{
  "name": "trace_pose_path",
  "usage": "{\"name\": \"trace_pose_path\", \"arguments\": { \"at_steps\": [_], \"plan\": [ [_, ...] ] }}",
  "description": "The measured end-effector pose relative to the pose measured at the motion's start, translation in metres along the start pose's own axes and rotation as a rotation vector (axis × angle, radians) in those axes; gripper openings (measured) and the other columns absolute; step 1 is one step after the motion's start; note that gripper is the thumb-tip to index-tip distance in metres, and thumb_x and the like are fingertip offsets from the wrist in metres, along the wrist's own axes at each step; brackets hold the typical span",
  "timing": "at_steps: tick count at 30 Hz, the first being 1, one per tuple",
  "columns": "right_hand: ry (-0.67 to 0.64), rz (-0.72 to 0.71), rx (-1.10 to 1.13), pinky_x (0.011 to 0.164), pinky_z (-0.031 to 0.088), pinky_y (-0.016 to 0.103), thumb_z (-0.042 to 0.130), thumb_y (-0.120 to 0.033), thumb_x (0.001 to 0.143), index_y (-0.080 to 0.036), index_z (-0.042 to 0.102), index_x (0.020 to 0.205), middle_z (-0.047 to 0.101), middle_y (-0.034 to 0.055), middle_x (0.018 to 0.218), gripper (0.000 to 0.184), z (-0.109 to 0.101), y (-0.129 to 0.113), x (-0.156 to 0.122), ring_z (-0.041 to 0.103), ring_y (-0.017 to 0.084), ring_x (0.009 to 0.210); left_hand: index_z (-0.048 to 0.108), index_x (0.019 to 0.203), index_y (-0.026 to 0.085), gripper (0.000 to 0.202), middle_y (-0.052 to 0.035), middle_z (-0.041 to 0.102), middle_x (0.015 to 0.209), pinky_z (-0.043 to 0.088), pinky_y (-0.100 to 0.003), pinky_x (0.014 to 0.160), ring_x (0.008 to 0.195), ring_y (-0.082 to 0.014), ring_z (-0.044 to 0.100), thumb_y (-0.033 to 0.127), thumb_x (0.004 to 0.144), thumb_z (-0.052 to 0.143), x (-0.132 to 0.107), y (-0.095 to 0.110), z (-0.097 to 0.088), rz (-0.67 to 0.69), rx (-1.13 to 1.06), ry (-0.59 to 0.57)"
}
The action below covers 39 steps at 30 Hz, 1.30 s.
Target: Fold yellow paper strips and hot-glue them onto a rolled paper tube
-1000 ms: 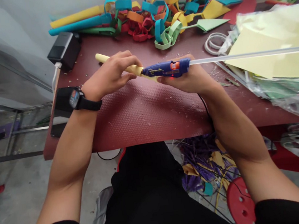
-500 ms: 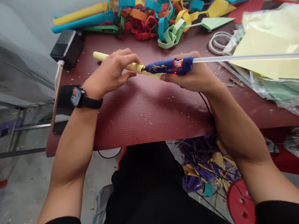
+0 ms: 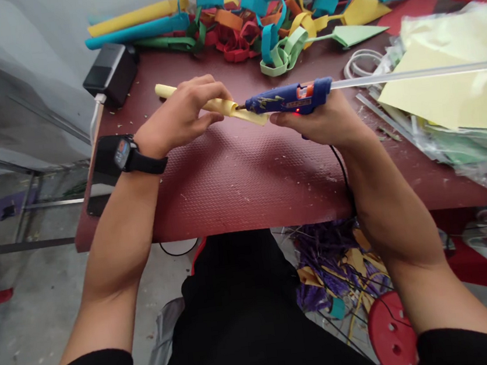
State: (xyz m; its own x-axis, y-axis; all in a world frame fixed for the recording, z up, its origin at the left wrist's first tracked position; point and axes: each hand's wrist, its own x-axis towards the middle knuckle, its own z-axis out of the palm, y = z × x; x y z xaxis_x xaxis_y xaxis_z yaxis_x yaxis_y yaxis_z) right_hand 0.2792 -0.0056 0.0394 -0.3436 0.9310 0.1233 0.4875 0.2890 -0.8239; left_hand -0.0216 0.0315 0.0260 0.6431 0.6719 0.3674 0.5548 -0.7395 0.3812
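Note:
My left hand, with a black watch on its wrist, is closed round a rolled yellow paper tube that lies slanted just above the dark red table. My right hand grips a blue glue gun with an orange trigger and a lit red lamp. The gun's nozzle points left and touches the tube's right end. A long clear glue stick runs out of the gun's back to the right edge of the view.
A heap of coloured paper chains and rolled paper tubes lies along the table's far edge. A black adapter sits at the far left, yellow sheets in plastic at the right, a coiled white cable beside them. Paper scraps and a red stool lie below.
The glue gun has slid a little to the right along the tube, so more of the tube's right end shows. My left hand has kept its hold on the tube.

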Motion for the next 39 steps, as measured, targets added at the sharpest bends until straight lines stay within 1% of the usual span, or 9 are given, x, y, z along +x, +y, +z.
{"name": "trace_pose_path", "arguments": {
  "at_steps": [5,11,16,19,25,30,34,37,39],
  "plan": [
    [0.025,0.016,-0.031,0.056,0.05,0.031,0.089,-0.036,0.083,-0.026,0.062,0.074,0.049,0.0004,0.062,0.03,-0.001,0.004,-0.001,0.053,0.018,0.069,0.076,0.119,0.025,0.024,-0.0092,0.078,0.119,0.057,-0.042,0.093,0.106,-0.0249,0.069,0.032,0.097,0.068,0.0,-0.002,0.001,0.012,-0.004,0.014],
    [0.053,0.028,-0.041,0.057,0.048,0.032,0.086,-0.025,0.086,-0.025,0.066,0.074,0.05,-0.0003,0.06,0.024,0.002,0.002,-0.001,0.051,0.017,0.066,0.074,0.121,0.025,0.024,-0.0061,0.077,0.12,0.056,-0.037,0.095,0.1,-0.0191,0.064,0.038,0.101,0.07,0.001,-0.005,0.002,0.04,-0.016,0.0],
    [0.064,0.016,-0.039,0.056,0.05,0.033,0.086,-0.021,0.085,-0.025,0.066,0.074,0.052,-0.0004,0.061,0.024,0.004,-0.001,-0.001,0.053,0.017,0.065,0.077,0.117,0.026,0.022,-0.0078,0.079,0.117,0.058,-0.04,0.089,0.102,-0.0239,0.071,0.038,0.101,0.069,-0.001,0.005,-0.001,0.008,-0.03,0.041],
    [0.066,-0.005,-0.059,0.057,0.053,0.034,0.089,-0.024,0.084,-0.025,0.064,0.071,0.055,0.0009,0.064,0.029,0.004,0.002,-0.001,0.057,0.019,0.068,0.077,0.117,0.027,0.021,-0.0089,0.078,0.118,0.059,-0.041,0.086,0.102,-0.0257,0.072,0.036,0.099,0.07,-0.001,0.007,-0.001,-0.004,-0.041,0.04],
    [0.067,-0.001,-0.072,0.053,0.05,0.034,0.094,-0.04,0.083,-0.026,0.057,0.07,0.049,0.0008,0.064,0.04,0.003,0.008,0.0,0.049,0.018,0.066,0.073,0.121,0.026,0.025,-0.0066,0.077,0.119,0.056,-0.042,0.098,0.099,-0.0209,0.064,0.044,0.105,0.069,0.0,-0.002,0.002,0.031,-0.056,0.023],
    [0.073,0.014,-0.116,0.046,0.044,0.035,0.093,-0.049,0.077,-0.028,0.054,0.067,0.047,0.002,0.062,0.046,0.003,0.005,0.0,0.042,0.018,0.063,0.076,0.116,0.027,0.022,-0.0099,0.078,0.118,0.056,-0.047,0.092,0.105,-0.0282,0.071,0.041,0.101,0.069,-0.001,0.003,0.001,0.004,-0.086,0.034],
    [0.066,0.039,-0.088,0.046,0.038,0.035,0.088,-0.04,0.078,-0.028,0.055,0.068,0.049,0.0024,0.06,0.037,0.003,0.001,-0.001,0.044,0.019,0.062,0.076,0.119,0.028,0.024,-0.0063,0.078,0.119,0.055,-0.044,0.091,0.103,-0.0243,0.067,0.043,0.103,0.066,-0.002,0.004,0.0,-0.01,-0.077,0.029],
    [0.04,0.012,-0.04,0.051,0.04,0.037,0.085,-0.031,0.079,-0.028,0.059,0.07,0.051,0.0025,0.062,0.027,0.004,-0.003,-0.003,0.046,0.019,0.062,0.075,0.119,0.027,0.026,-0.0045,0.078,0.118,0.054,-0.041,0.09,0.097,-0.0203,0.062,0.045,0.104,0.066,-0.001,0.001,0.002,0.011,-0.067,0.046],
    [0.028,-0.035,-0.018,0.053,0.042,0.038,0.086,-0.028,0.078,-0.028,0.06,0.071,0.053,0.0021,0.065,0.027,0.004,-0.005,-0.003,0.046,0.018,0.063,0.075,0.119,0.026,0.026,-0.004,0.078,0.117,0.053,-0.039,0.088,0.094,-0.0189,0.06,0.045,0.104,0.067,-0.001,-0.001,0.003,0.021,-0.062,0.043]
  ]
}}
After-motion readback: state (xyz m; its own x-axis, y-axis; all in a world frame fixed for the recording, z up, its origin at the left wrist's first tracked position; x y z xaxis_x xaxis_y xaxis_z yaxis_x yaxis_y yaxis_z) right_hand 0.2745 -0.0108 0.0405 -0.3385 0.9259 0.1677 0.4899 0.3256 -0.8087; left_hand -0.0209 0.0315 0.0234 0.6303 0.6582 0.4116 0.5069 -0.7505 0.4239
